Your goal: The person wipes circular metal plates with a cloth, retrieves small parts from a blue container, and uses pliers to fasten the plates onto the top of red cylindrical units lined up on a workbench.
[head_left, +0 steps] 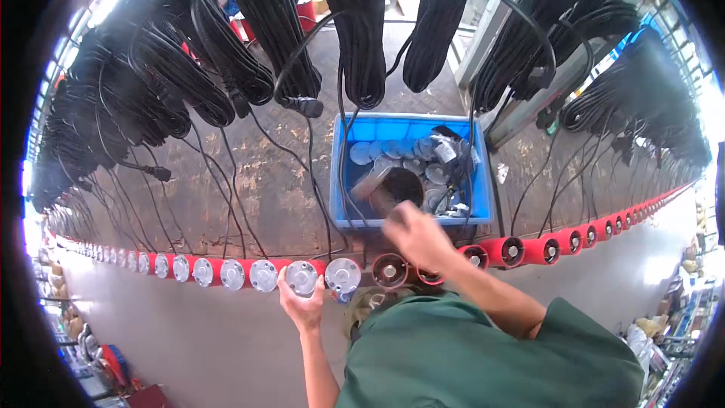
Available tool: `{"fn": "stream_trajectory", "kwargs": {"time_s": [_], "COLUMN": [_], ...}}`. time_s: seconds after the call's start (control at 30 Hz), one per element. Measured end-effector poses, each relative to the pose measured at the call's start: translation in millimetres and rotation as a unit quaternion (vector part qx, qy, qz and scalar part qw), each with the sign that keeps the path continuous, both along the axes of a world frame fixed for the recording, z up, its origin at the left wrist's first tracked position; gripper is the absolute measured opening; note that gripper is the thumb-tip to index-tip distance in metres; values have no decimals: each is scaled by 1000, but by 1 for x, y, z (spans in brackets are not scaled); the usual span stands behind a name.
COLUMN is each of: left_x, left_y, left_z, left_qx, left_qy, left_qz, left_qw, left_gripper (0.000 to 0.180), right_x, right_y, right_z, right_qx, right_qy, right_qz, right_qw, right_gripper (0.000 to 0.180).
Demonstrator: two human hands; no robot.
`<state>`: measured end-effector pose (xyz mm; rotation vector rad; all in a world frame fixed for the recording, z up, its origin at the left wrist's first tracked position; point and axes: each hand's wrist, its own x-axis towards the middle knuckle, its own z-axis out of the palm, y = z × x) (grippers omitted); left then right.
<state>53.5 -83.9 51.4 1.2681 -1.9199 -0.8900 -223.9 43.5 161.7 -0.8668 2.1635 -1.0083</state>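
A long row of red cylinders (529, 249) runs along the edge of a bench, each with a black cable. Those on the left carry silver round caps (263, 275); those on the right show open dark mouths. My left hand (303, 304) grips the capped cylinder (302, 278) beside another capped one (343, 275). My right hand (414, 236) is raised and blurred, holding a hammer (371, 186) over the blue bin (485, 181). An open cylinder (390, 270) stands just below that hand.
The blue bin holds several silver discs (361, 153) and a dark round part (402, 183). Thick bundles of coiled black cable (361, 30) hang above the worn brown bench top (257, 189). Red crates (306, 11) stand on the floor behind.
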Motion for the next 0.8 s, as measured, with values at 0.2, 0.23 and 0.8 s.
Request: {"fn": "stream_trajectory", "kwargs": {"time_s": [0.2,0.23,0.8], "left_x": [-6,-8,-29], "left_y": [-11,-12,-13], "left_z": [40,45,61], "left_qx": [-1,-4,-17], "left_qy": [-227,-230,-378], "left_qz": [-62,-64,-108], "left_qw": [972,971,919], "left_gripper": [89,89,71], "right_x": [-128,-138,-161], "right_y": [-2,1,33], "right_z": [-115,-132,-145], "right_qx": [83,82,316], "right_qy": [147,182,160], "right_qz": [-157,-103,-127], "right_qw": [973,975,926], "right_gripper": [39,41,65]}}
